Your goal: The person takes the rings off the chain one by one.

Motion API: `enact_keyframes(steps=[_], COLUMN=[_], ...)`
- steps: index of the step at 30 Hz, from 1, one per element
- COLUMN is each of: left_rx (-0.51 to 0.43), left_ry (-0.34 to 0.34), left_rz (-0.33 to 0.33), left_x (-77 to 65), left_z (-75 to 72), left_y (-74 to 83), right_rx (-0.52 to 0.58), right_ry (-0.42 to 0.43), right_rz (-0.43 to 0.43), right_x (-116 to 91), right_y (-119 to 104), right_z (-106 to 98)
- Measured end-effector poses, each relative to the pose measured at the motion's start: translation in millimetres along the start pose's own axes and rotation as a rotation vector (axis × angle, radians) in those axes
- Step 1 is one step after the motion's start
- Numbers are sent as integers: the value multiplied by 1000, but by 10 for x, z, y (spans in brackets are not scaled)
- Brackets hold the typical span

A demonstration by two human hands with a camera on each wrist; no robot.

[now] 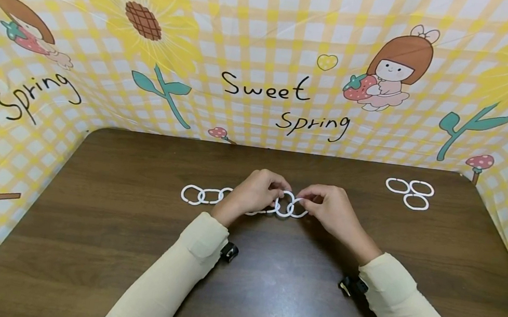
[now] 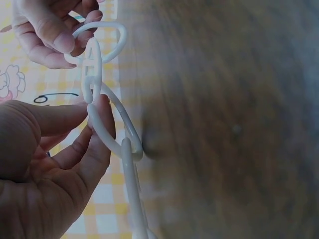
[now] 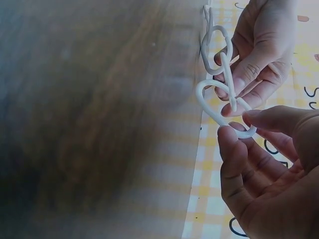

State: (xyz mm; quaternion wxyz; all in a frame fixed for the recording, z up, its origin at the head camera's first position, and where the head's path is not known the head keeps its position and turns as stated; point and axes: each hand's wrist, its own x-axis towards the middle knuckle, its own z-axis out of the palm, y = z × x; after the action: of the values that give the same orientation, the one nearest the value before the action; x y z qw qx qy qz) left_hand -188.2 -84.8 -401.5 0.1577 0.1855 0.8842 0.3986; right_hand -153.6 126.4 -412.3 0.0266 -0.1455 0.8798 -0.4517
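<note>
A chain of white plastic links (image 1: 211, 196) runs from left to right across the middle of the table, partly hidden behind my left hand. My left hand (image 1: 256, 192) pinches a link near the chain's right part between thumb and fingers. My right hand (image 1: 330, 209) pinches the end link (image 3: 212, 105) between thumb and fingertips. That end link is hooked through the neighbouring link (image 1: 284, 204), which lies between the two hands. In the left wrist view, more of the chain (image 2: 130, 189) hangs down below my left hand.
Three loose white links (image 1: 416, 202) lie together at the back right of the brown wooden table (image 1: 266, 296). A yellow checked cloth (image 1: 268, 34) with printed flowers and figures stands behind the table and along both sides.
</note>
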Motion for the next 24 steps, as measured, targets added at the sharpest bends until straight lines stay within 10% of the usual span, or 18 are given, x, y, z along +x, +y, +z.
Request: enact_keyframes(steps=[24], left_rx=[-4], left_ry=[-7], left_rz=[-12], left_x=[1], left_z=[5], left_y=[20], right_rx=[-87], right_ry=[26], right_rz=[-80], right_x=[1], right_y=[-11], right_z=[-3])
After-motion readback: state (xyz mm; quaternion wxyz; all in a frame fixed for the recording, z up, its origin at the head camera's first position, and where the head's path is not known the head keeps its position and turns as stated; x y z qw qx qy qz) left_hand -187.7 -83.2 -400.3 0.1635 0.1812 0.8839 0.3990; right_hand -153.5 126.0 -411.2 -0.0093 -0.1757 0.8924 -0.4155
